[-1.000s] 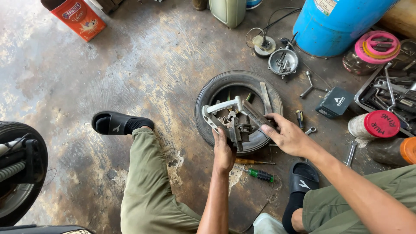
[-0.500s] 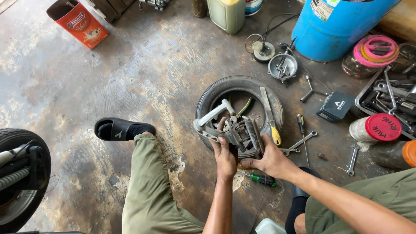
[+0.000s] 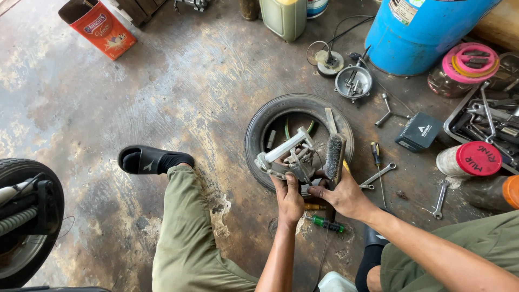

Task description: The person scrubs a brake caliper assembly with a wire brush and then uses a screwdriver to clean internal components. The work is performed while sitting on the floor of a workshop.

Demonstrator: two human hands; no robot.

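Observation:
A grey metal engine part with ribs and a long bar rests over a small black tyre lying flat on the concrete floor. My left hand grips the part's near underside. My right hand holds a wire brush upright, its bristles against the part's right side. My legs in olive trousers flank the tyre, with a black sandal on my left foot.
Behind the tyre stand a blue drum, a pale jerrycan and a red carton. Spanners, screwdrivers, a black box, a red-lidded jar and a tool tray lie right. A motorcycle wheel is left.
My right hand has shifted down to the part's right side and turned the wire brush upright against it. The part has tilted slightly in my left hand.

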